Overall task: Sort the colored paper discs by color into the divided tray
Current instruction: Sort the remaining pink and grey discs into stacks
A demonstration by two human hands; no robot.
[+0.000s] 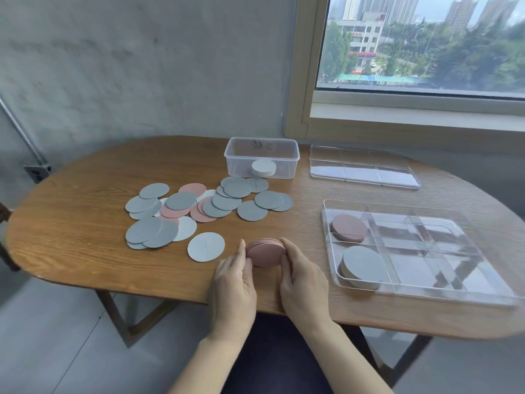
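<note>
A small stack of pink discs (265, 253) rests on the table near the front edge, squeezed between my left hand (234, 282) and my right hand (301, 277). Just left of it lies a single white disc (206, 247). Farther back, loose grey, pink and white discs (199, 207) lie scattered and overlapping. The clear divided tray (420, 290) sits to the right. Its far-left compartment holds a pink stack (349, 228), and the near-left one holds a grey stack (363, 267). The other compartments hold nothing.
A clear plastic box (235, 157) with a white disc stack (263, 168) inside stands at the back of the wooden table (85, 251). The tray's clear lid (363, 169) lies at the back right. A window is behind, a concrete wall to the left.
</note>
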